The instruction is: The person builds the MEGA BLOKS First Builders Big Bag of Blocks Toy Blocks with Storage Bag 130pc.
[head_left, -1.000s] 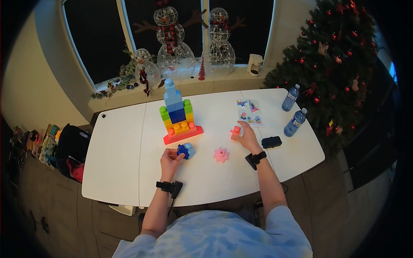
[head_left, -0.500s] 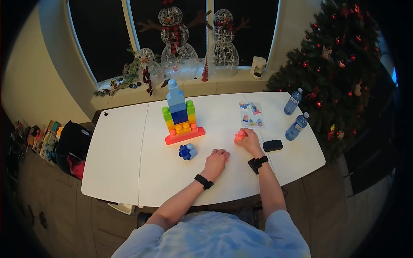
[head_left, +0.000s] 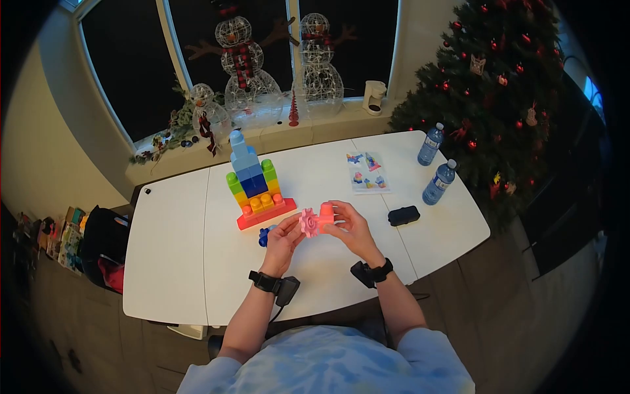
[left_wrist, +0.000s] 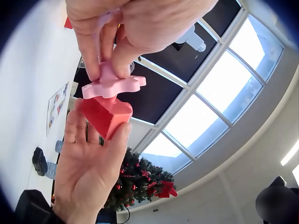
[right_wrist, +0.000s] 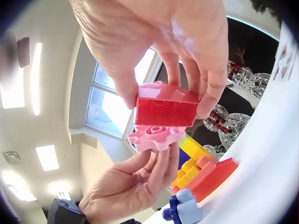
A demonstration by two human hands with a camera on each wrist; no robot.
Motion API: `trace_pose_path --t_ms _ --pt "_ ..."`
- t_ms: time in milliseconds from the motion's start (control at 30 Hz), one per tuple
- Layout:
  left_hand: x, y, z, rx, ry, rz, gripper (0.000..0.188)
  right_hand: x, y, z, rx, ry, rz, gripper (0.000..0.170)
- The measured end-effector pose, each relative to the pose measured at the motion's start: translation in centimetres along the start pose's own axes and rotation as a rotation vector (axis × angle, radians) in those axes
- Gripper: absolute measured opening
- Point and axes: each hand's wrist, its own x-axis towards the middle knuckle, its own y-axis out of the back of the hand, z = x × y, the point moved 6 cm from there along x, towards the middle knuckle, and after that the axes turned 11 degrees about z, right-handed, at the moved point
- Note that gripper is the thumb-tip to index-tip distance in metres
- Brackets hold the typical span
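Note:
Over the middle of the table, my left hand (head_left: 282, 244) pinches a pink gear-shaped block (head_left: 308, 224) by its hub. My right hand (head_left: 355, 232) grips a coral-red building block (head_left: 327, 213) between thumb and fingers. In the left wrist view the gear sits flush against a small peg on the red block's side. The right wrist view shows the red block's hollow underside (right_wrist: 163, 113) and the gear's spiral face (right_wrist: 156, 136). Just beyond the left hand, partly hidden by it, lies a blue block with a dark blue gear piece (head_left: 264, 238).
A tower of coloured blocks (head_left: 253, 180) stands on a red base at the back of the white table (head_left: 167, 249). To the right are a picture sheet (head_left: 369, 174), a black case (head_left: 403, 216) and two water bottles (head_left: 439, 182) (head_left: 430, 144).
My left hand let go of the blue piece and took up the pink gear from the table. My right hand lifted the red block and brought it leftward against the gear.

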Motion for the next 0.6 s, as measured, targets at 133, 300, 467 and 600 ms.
trace_pose_path --t_ms 133,300,467,600 --pt "-0.2 0.4 0.1 0.001 -0.012 0.021 0.036 -0.1 -0.8 -0.4 -0.053 0.049 -0.021 0.059" --pt "-0.3 0.7 0.0 -0.021 -0.017 0.011 0.036 -0.4 -1.4 -1.3 -0.061 0.056 -0.046 0.058" --pt "-0.5 1.0 0.1 0.022 -0.037 0.036 0.035 -0.5 -1.8 -1.2 -0.167 0.117 -0.071 0.058" --pt "-1.0 0.9 0.3 0.069 -0.099 0.084 0.033 -0.9 -2.9 -1.5 -0.127 0.099 -0.078 0.058"
